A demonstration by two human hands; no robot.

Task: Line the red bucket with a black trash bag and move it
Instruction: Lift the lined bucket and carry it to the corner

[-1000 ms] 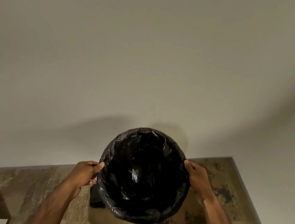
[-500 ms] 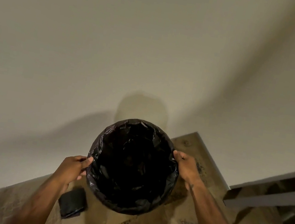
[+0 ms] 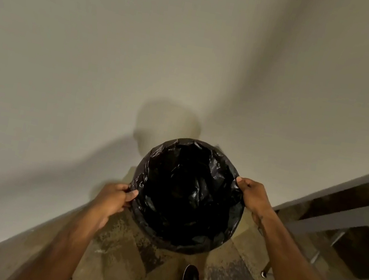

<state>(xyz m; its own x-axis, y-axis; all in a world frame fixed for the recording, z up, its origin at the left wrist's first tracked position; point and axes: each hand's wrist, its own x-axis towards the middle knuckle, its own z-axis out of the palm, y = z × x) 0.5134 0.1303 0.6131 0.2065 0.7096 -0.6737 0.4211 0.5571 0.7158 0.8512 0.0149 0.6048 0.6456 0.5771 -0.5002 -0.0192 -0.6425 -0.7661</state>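
both hands pinch the black trash bag (image 3: 189, 197) at the bucket's rim, left hand (image 3: 111, 197) and right hand (image 3: 253, 196) on opposite sides, carrying it above the floor (image 3: 124, 259) near the corner, and that slick plastic could slip off.

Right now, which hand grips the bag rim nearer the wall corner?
The right hand, on the black trash bag rim's far right side; the left hand holds lower, nearer the camera.

Wall corner (image 3: 212, 95) close behind the bucket (image 3: 187, 196); grey shelving (image 3: 337, 214) right — open floor (image 3: 123, 264) nearside
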